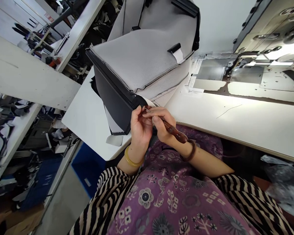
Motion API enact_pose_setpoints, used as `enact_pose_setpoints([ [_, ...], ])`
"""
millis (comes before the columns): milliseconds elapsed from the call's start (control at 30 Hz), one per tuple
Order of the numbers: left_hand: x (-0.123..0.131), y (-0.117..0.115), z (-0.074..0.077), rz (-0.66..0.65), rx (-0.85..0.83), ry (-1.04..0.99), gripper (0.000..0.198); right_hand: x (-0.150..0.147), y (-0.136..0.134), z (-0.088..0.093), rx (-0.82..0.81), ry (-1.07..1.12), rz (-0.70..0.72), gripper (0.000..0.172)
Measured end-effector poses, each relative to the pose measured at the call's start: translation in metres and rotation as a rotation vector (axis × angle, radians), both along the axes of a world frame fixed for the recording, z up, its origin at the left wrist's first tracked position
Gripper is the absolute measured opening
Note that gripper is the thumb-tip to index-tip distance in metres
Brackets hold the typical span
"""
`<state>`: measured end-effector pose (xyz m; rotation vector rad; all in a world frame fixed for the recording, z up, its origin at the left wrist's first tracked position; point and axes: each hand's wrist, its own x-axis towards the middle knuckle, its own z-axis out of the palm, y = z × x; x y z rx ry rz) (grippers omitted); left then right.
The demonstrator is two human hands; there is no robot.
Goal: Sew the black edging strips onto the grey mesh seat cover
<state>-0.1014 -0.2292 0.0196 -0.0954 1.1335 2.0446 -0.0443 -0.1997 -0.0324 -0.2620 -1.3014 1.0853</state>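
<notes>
A large grey bag (127,62) with black edging and a black side panel lies on the white table. My left hand (141,129) is closed on the bag's near corner, thumb and fingertips pinching the dark edge there. In my right hand (164,125) is an awl (175,132), its turned brown wooden handle lying along the palm. The awl's thin metal shaft points at the pinched corner, close to my left fingertips. Whether its tip pierces the material I cannot tell. Beside the bag, near the table's edge, lies a small grey rounded piece (114,140).
A sewing machine (271,36) stands at the right, its metal bed plate set into the white table (247,120). A loose dark thread (229,111) lies there. Shelves of scraps (24,130) and a blue crate (87,163) are at the left; clear plastic bags (284,179) sit lower right.
</notes>
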Motion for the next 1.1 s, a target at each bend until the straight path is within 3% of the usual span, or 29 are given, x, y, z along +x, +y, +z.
enact_pose_setpoints([
  [367,-0.0024,0.0022,-0.0038,0.009,-0.031,0.054,0.027,-0.005,0.0021,-0.0061,-0.045,-0.016,0.042,0.022],
  [867,-0.002,0.0008,-0.0059,-0.014,0.029,0.037,0.027,-0.0007,0.005,-0.0038,0.004,-0.078,-0.015,0.021],
  [1100,-0.0027,0.0016,-0.0048,0.006,-0.019,0.055,0.025,0.0041,0.0028,-0.0029,-0.034,0.004,0.034,0.018],
])
